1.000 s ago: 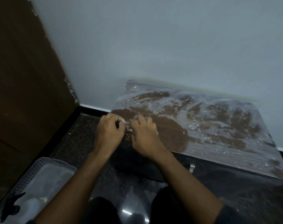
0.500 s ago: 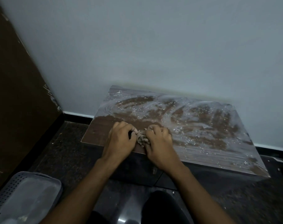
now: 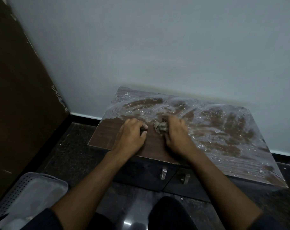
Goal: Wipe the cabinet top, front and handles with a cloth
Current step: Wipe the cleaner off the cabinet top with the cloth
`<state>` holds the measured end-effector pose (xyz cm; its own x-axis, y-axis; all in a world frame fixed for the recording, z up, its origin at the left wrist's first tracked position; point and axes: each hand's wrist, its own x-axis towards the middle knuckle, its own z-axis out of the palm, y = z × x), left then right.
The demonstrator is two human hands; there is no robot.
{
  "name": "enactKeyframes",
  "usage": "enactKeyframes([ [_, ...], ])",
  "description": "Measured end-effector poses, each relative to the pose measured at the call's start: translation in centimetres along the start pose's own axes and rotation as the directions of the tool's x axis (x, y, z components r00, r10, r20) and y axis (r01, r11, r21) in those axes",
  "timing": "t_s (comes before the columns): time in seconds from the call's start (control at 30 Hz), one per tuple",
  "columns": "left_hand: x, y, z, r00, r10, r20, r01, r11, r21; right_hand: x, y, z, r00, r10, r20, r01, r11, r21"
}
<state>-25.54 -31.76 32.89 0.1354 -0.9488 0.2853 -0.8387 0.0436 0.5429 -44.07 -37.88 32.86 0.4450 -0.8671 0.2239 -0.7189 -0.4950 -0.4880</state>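
A low brown wood cabinet stands against the wall; its top (image 3: 223, 130) is smeared with whitish streaks on the right and back, while the front left part is bare brown. My right hand (image 3: 175, 133) grips a small bunched grey cloth (image 3: 160, 127) on the top, near the middle. My left hand (image 3: 131, 135) rests on the top just left of the cloth, fingers curled, apart from it. Two metal handles (image 3: 164, 174) (image 3: 184, 178) show on the dark cabinet front below my right forearm.
A brown door or panel (image 3: 21, 97) fills the left side. A grey perforated plastic basket (image 3: 25, 196) sits on the dark floor at lower left. My knees are at the bottom edge. The pale wall rises behind the cabinet.
Both hands held the cloth together at the front edge; now the left hand has let go and the right hand has moved the cloth back and right on the top.
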Motion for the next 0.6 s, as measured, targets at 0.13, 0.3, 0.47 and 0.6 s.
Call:
enactKeyframes([
  [0.13, 1.1, 0.0, 0.5, 0.999, -0.041, -0.027, 0.040, 0.998, -0.039, 3.7, -0.1, 0.6, 0.986, 0.147, -0.076, -0.155, 0.981, -0.118],
  [0.3, 2.3, -0.4, 0.6, 0.992, -0.101, -0.074, 0.098, 0.994, -0.048, 0.5, -1.0, 1.5, 0.993, -0.122, -0.003, 0.121, 0.989, -0.081],
  [0.47, 2.1, -0.5, 0.2, 0.995, -0.101, -0.019, 0.102, 0.995, 0.009, 5.3, 0.9, 0.7, 0.997, 0.066, -0.038, -0.069, 0.995, -0.072],
  [0.6, 2.5, -0.6, 0.0, 0.990, -0.140, -0.028, 0.139, 0.990, -0.031, 4.9, -1.2, 1.5, 0.996, 0.087, -0.018, -0.088, 0.993, -0.074],
])
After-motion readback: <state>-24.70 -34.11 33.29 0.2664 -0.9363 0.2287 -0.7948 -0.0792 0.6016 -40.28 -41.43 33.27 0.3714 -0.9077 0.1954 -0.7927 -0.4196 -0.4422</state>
